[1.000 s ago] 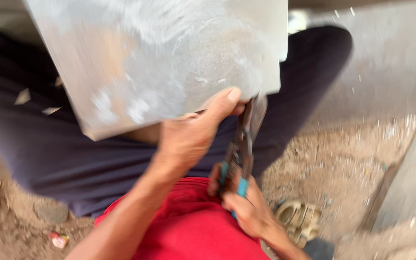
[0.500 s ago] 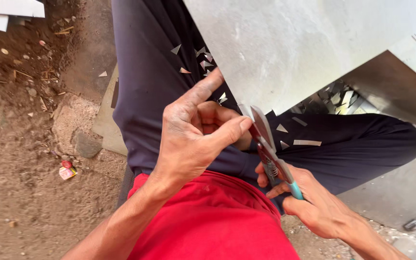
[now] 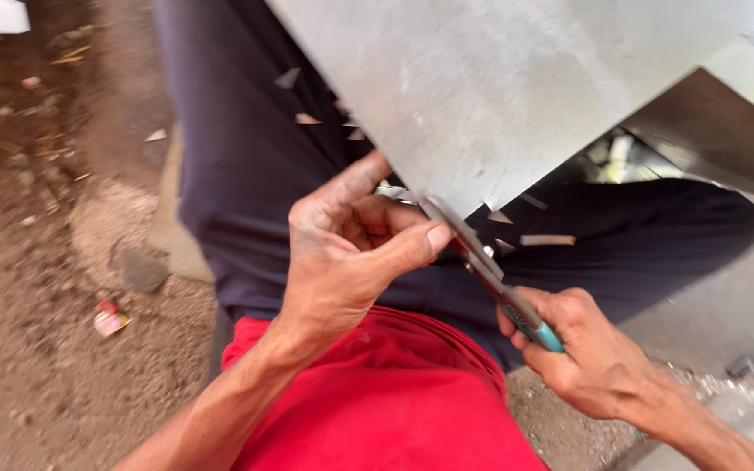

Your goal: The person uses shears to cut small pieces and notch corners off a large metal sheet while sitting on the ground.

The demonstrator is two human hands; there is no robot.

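Note:
A large sheet of grey metal fills the upper middle and right, tilted over my lap. My left hand pinches the sheet's lower corner between thumb and fingers. My right hand grips tin snips with teal handles. The snips' blades meet the sheet's edge just beside my left thumb. Small metal offcuts lie on my dark trousers.
Bare dirt ground with stones and a small red scrap lies to the left. My red shirt fills the bottom centre. A pale slab sits under my leg. Concrete shows at the right.
The view has shifted little in the last half second. My left thumb has closed tighter on the sheet's corner and the snips sit further into the edge. A second ago the sheet was turned differently.

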